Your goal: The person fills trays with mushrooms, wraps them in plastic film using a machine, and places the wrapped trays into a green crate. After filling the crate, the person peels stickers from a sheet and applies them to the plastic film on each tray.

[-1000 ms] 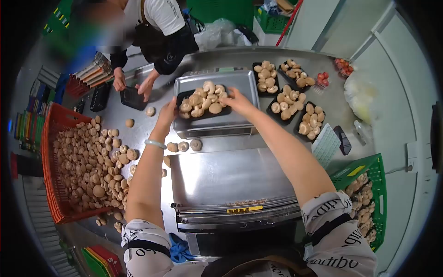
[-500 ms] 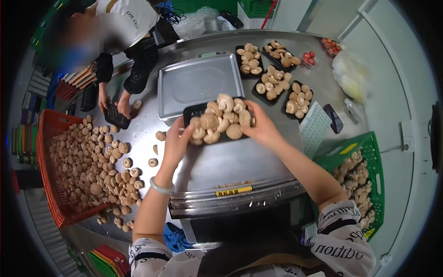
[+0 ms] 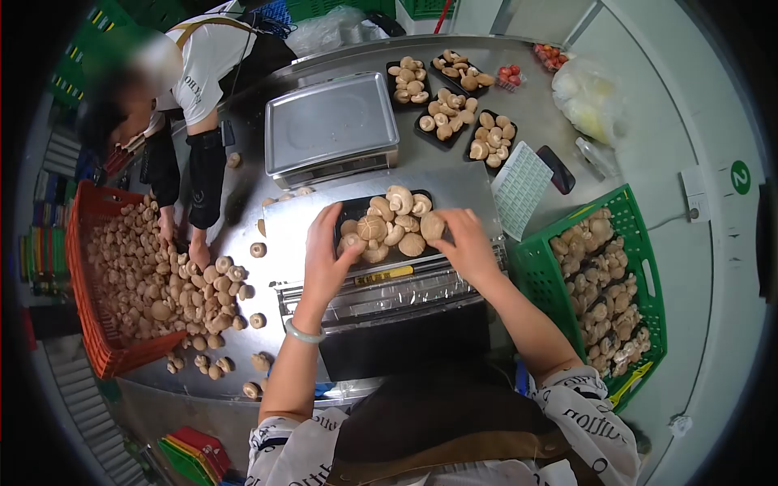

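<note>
A black tray of shiitake mushrooms (image 3: 395,232) sits low over the metal film-wrapping station (image 3: 308,231) in front of me. My left hand (image 3: 327,257) is closed round the tray's left end, its thumb against the mushrooms there. At the right end, my right hand (image 3: 468,247) has thumb and fingers about a large mushroom cap (image 3: 432,226) that overhangs the tray edge. Part of the tray's right rim is hidden by that cap and my hand. Just below the tray is a yellow label (image 3: 383,275) on the wrapper's front bar.
A scale (image 3: 331,121) stands beyond the tray. Filled mushroom trays (image 3: 444,117) are at the back right. An orange crate (image 3: 97,324) spills mushrooms at left, where a co-worker's hands (image 3: 197,249) reach in. A green crate (image 3: 539,279), a phone (image 3: 557,169) and a printed sheet (image 3: 519,190) lie right.
The tray has come down towards me, from in front of the scale to the wrapping station. My right fingers have shifted to the end mushroom. The co-worker's hands moved from a black tray to the loose mushrooms.
</note>
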`<move>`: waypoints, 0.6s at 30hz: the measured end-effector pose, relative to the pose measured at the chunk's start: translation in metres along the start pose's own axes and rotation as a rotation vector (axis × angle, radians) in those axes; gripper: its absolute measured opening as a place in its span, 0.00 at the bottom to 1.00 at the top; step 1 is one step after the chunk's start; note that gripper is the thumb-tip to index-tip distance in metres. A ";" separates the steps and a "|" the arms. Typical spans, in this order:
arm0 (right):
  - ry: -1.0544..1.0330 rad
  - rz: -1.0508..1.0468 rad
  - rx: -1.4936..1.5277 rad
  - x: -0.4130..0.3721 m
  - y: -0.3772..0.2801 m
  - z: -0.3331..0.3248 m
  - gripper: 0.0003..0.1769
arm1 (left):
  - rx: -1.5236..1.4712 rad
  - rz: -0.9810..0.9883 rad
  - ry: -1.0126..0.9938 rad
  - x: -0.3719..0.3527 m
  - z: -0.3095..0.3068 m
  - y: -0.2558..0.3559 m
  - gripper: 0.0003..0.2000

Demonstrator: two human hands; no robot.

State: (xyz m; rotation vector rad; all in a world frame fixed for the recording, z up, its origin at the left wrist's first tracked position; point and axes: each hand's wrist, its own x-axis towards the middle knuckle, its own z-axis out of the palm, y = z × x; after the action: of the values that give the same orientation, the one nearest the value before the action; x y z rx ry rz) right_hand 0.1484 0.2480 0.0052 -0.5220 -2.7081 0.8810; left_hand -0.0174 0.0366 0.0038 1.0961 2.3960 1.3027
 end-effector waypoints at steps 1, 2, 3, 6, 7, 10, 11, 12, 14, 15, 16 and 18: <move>0.043 0.054 0.150 0.001 -0.002 -0.002 0.23 | 0.067 0.094 -0.032 0.004 -0.001 0.004 0.34; 0.084 0.107 0.300 0.002 -0.004 -0.004 0.24 | 0.118 0.107 -0.056 0.007 0.001 0.002 0.37; 0.125 0.162 0.450 0.003 -0.006 -0.005 0.25 | 0.138 0.128 -0.079 0.010 0.002 0.000 0.37; 0.069 -0.043 0.357 0.013 -0.019 0.009 0.26 | 0.191 0.187 -0.133 0.014 0.009 -0.010 0.36; 0.050 -0.134 0.270 0.018 -0.024 0.012 0.26 | 0.173 0.173 -0.131 0.013 0.012 -0.011 0.36; 0.034 -0.276 -0.054 0.027 -0.025 0.017 0.26 | 0.135 0.138 -0.111 0.011 0.017 -0.013 0.36; 0.048 -0.269 -0.084 0.030 -0.026 0.018 0.25 | 0.148 0.158 -0.099 0.013 0.015 -0.014 0.36; 0.031 -0.259 -0.053 0.030 -0.025 0.018 0.25 | 0.158 0.172 -0.089 0.013 0.014 -0.014 0.36; 0.004 -0.230 0.005 0.028 -0.021 0.017 0.25 | 0.141 0.171 -0.093 0.010 0.011 -0.011 0.37; 0.013 -0.228 0.027 0.028 -0.021 0.016 0.25 | 0.089 0.152 -0.080 0.010 0.011 -0.013 0.37; 0.023 -0.226 0.049 0.027 -0.022 0.015 0.26 | 0.036 0.133 -0.068 0.009 0.010 -0.015 0.37; 0.018 -0.242 0.046 0.026 -0.019 0.015 0.26 | -0.024 0.089 -0.042 0.008 0.009 -0.018 0.34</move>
State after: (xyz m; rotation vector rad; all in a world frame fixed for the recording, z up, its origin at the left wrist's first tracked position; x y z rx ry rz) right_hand 0.1145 0.2366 0.0087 -0.1862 -2.6548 0.8646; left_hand -0.0275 0.0423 -0.0145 1.2236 2.3202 1.3186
